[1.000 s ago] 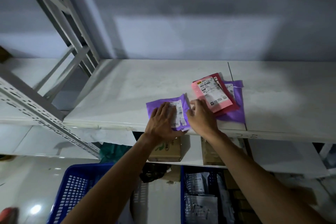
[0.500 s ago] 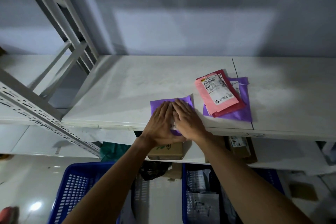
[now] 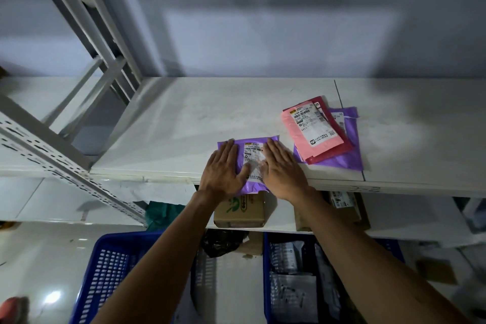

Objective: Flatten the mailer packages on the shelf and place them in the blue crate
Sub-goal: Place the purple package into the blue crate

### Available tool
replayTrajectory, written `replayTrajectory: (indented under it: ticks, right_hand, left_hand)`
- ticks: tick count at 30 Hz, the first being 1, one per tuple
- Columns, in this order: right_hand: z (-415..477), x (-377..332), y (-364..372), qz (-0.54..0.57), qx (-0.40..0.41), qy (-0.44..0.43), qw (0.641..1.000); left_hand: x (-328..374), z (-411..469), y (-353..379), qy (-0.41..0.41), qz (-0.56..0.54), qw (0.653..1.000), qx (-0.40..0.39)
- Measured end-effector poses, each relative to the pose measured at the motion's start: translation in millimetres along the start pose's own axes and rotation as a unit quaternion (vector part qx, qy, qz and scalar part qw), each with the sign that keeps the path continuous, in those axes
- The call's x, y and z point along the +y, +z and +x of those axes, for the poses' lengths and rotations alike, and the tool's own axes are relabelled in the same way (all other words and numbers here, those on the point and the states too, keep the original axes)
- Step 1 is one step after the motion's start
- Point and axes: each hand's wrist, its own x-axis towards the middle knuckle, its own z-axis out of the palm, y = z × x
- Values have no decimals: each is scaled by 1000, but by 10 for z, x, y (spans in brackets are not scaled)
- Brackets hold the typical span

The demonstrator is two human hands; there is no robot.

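A purple mailer with a white label lies at the front edge of the white shelf. My left hand presses flat on its left side and my right hand presses flat on its right side, fingers together and pointing away. To the right lies a stack: a pink mailer over a dark red mailer over another purple mailer. Below, on the floor, stand a blue crate at the left and a second blue crate at the right, partly hidden by my arms.
A grey metal shelf upright slants across the left. On the lower shelf sit a cardboard box and another box. A black bag lies between the crates. The right crate holds several grey mailers.
My hands, close together over the middle of the purple mailer half a second ago, have slid apart to its left and right sides, uncovering the label.
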Motion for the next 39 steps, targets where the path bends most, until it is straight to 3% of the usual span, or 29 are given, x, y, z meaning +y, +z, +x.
replayTrajectory:
  ticks: [3, 7, 11, 13, 15, 18, 20, 21, 24, 26, 28, 31, 33, 35, 38, 39]
  right_hand:
    - [-125, -25, -45, 17, 2, -1, 1000]
    - [-428, -65, -139, 165, 29, 58, 984]
    - [-694, -78, -192, 236, 215, 175, 931]
    - [-751, -68, -214, 278, 179, 242, 912]
    - [-777, -77, -201, 404, 81, 270, 871]
    - [-799, -115, -153, 622, -9, 279, 732]
    - [-825, -164, -115, 701, -30, 288, 652]
    - [-840, -192, -78, 718, -36, 285, 634]
    - [-880, -268, 1, 719, -32, 276, 637]
    - [-958, -269, 36, 721, -25, 289, 629]
    - [-1091, -221, 51, 728, -31, 293, 619]
    - [-1368, -96, 81, 734, -13, 302, 607]
    - [-1576, 18, 105, 749, -2, 307, 587]
    - [-1766, 124, 83, 759, 5, 308, 573]
    - [-2100, 344, 183, 745, -9, 325, 583]
    - [-2208, 401, 219, 734, -17, 336, 590]
  left_hand:
    - [44, -11, -27, -13, 3, 1000, -14]
    - [31, -42, -9, -11, 4, 1000, -26]
    - [46, -89, 22, -9, -10, 1000, -25]
    - [55, -112, 33, -7, -13, 1000, -26]
    - [83, -143, 42, -1, -10, 1000, -29]
    - [138, -186, 59, -1, -11, 999, -32]
    - [144, -224, 103, 9, -1, 999, -41]
    - [145, -252, 132, 26, 26, 998, -48]
    - [122, -295, 269, 58, 76, 994, -59]
    - [188, -366, 291, 38, 49, 997, -43]
    - [344, -526, 272, 15, -54, 998, 11]
    - [566, -925, 324, -36, -208, 967, 142]
    - [647, -1182, 513, -82, -255, 949, 164]
    - [760, -1369, 622, -151, -351, 917, 116]
    - [1028, -1517, 805, -287, -581, 761, -41]
    - [1074, -1550, 897, -301, -604, 733, -87]
